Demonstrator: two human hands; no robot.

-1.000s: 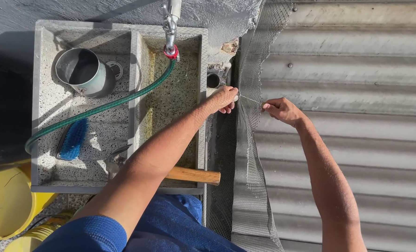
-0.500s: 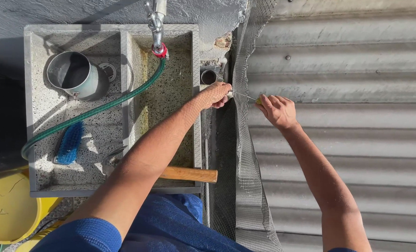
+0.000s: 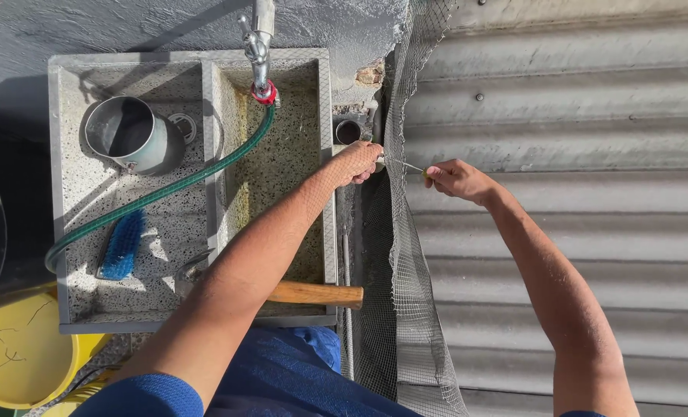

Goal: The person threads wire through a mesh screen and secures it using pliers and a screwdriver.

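Note:
My left hand (image 3: 357, 162) is closed against the edge of a grey wire mesh sheet (image 3: 402, 255) that hangs beside a concrete sink (image 3: 324, 154). My right hand (image 3: 453, 179) pinches a thin wire or nail (image 3: 406, 165) that runs from its fingertips to the mesh near my left hand. Behind the mesh stands a corrugated metal wall (image 3: 575, 139). My left forearm crosses over the right basin of the sink.
A tap (image 3: 260, 54) feeds a green hose (image 3: 166, 189) across the sink. The left basin holds a metal pot (image 3: 124, 133) and a blue brush (image 3: 120, 245). A wooden-handled tool (image 3: 313, 293) lies on the sink's front edge. A yellow bucket (image 3: 11, 355) sits below left.
The view has shifted slightly. My right hand moved a little closer to the mesh and went from spread fingers to pinching the thin wire. My left hand stayed at the mesh edge.

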